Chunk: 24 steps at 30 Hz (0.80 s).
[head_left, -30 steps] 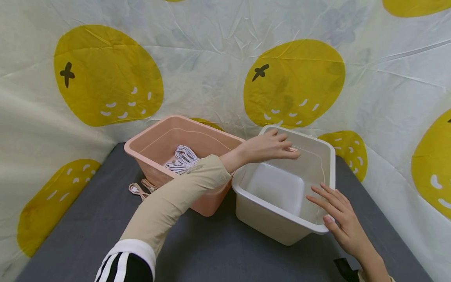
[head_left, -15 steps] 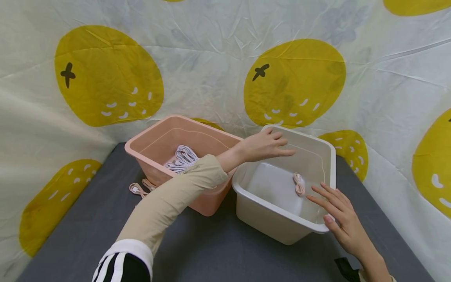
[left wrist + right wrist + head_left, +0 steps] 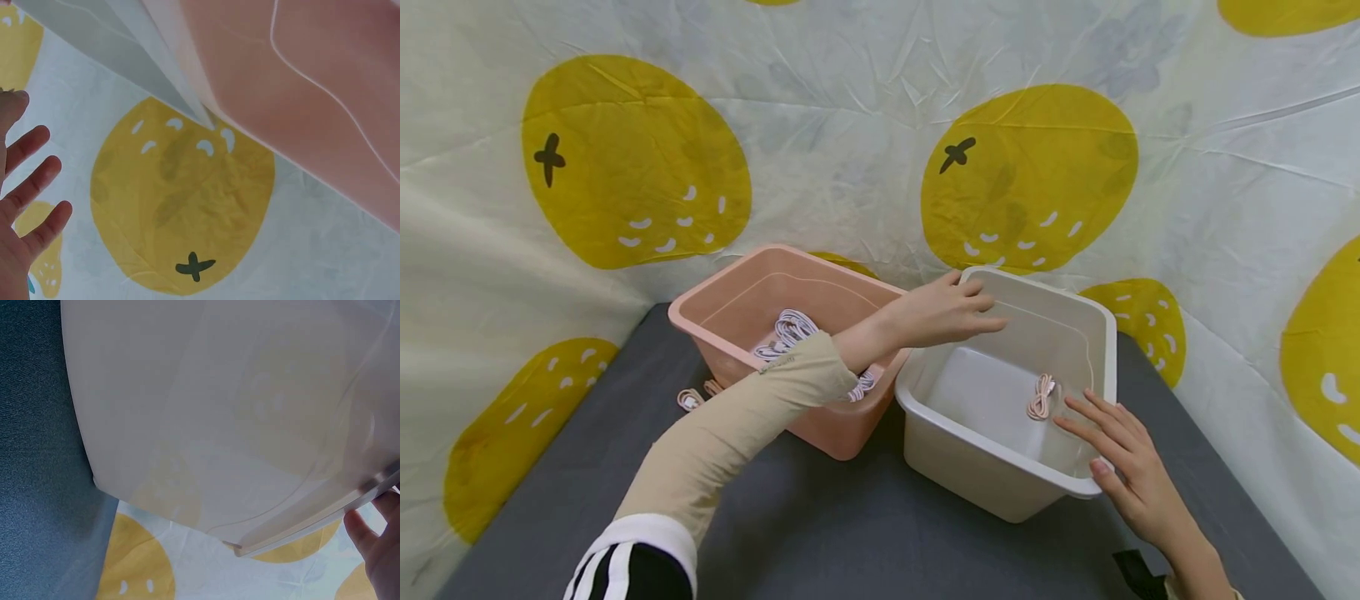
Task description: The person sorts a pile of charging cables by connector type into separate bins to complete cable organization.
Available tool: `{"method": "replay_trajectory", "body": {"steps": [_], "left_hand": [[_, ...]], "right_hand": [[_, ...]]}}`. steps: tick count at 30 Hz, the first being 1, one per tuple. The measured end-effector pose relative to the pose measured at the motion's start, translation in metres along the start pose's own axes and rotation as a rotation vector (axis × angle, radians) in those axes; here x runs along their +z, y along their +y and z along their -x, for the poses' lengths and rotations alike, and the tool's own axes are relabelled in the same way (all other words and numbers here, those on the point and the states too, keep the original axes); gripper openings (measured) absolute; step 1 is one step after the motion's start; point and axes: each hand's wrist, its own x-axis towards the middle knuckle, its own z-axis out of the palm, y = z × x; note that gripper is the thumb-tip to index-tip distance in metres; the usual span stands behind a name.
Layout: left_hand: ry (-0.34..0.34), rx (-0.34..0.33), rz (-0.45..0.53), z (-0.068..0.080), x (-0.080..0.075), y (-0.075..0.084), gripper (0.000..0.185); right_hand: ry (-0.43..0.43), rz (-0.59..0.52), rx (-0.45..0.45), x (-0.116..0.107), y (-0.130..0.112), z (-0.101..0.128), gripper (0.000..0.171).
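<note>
In the middle of the frame we see a white bin on the grey desk, with a pink bin just to its left, the two nearly touching. A small pink cable coil lies on the white bin's floor, toward its right wall. Our left hand reaches across from the lower left, over the pink bin's right corner, and hovers above the white bin's upper left rim with fingers straight and spread, holding nothing (the left wrist view shows those fingers apart against the patterned cloth). Our right hand sits at the lower right, fingers straight and loosely spread over the white bin's near right rim, with the thumb at the outside of the rim; it grips nothing. Inside the pink bin lies a bundle of white cables, and more pink cable coils rest on the desk at its left foot. A cloth backdrop with yellow fruit shapes fills the upper frame.
</note>
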Motion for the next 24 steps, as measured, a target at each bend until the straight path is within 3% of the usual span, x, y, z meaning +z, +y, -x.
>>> {"method": "replay_trajectory", "body": {"steps": [13,24], "left_hand": [[0.044,-0.015,0.023,0.026,-0.026,-0.007,0.017],[0.07,-0.042,-0.017,0.053,-0.043,-0.007,0.02]], "right_hand": [[0.0,-0.001,-0.005,-0.001,0.001,0.0,0.033],[0.002,0.0,-0.013,-0.001,0.001,0.0,0.035]]}}
